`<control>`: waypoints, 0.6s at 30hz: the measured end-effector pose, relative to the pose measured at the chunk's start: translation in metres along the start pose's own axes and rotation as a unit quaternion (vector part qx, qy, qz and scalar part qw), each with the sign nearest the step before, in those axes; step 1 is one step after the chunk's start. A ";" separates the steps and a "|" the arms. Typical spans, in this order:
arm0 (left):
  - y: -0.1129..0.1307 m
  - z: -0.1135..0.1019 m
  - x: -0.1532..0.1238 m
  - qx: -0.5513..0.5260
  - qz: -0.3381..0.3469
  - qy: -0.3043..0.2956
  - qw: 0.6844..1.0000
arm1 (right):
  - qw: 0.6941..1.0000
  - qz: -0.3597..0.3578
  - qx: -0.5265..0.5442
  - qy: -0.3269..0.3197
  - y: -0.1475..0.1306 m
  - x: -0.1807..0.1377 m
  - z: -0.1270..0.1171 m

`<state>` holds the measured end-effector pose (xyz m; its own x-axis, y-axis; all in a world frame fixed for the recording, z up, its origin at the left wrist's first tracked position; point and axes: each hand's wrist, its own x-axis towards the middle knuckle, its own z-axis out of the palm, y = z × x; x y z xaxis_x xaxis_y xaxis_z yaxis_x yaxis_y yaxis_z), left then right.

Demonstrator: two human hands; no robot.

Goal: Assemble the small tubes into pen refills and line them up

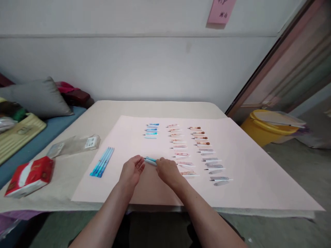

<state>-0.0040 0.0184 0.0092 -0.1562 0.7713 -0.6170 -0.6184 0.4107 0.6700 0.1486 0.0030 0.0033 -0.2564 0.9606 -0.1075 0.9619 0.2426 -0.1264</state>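
Observation:
My right hand (167, 169) is closed over the right end of a light-blue pen (151, 160), with the fingers bent down at the paper. The pen's dark tip points left; a pale-blue part lies along it. My left hand (132, 168) is beside that tip, palm turned inward, fingers loosely curved and apart, seemingly holding nothing. Further left lie several whole blue pens (102, 162) side by side. Ahead is a short column of blue pens in parts (151, 130). To the right are columns of pink-patterned pen parts (178, 146), brown-ended ones (200, 137) and grey ones (214, 166).
A large pale pink sheet (248, 172) covers much of the cloth-covered table (108, 110). A clear plastic wrapper (74, 144) and a red tissue pack (31, 175) lie at left. A yellow bucket (258, 129) stands on the floor at right. The wall (155, 69) is behind.

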 end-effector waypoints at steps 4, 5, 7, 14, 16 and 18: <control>-0.006 0.002 -0.009 -0.003 -0.031 0.051 0.998 | 1.000 0.001 -0.030 -0.007 -0.012 0.001 0.010; -0.009 0.002 -0.010 -0.001 -0.049 0.058 0.997 | 0.999 0.004 -0.033 -0.013 -0.014 0.002 0.010; -0.014 0.003 -0.012 0.006 -0.080 0.061 0.995 | 0.999 0.013 -0.038 -0.027 -0.016 0.003 0.011; -0.022 0.003 -0.012 0.006 -0.113 0.046 0.993 | 0.999 0.002 -0.042 -0.022 -0.024 0.010 0.021; -0.021 0.001 -0.010 0.005 -0.115 0.046 0.992 | 0.999 0.006 -0.042 -0.028 -0.025 0.012 0.023; -0.022 0.001 -0.009 0.003 -0.115 0.045 0.992 | 0.998 0.018 -0.043 -0.040 -0.026 0.013 0.022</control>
<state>0.0111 0.0030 0.0005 -0.0791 0.6102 -0.7883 -0.6416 0.5741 0.5088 0.1186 0.0061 -0.0165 -0.2244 0.9561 -0.1886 0.9745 0.2216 -0.0360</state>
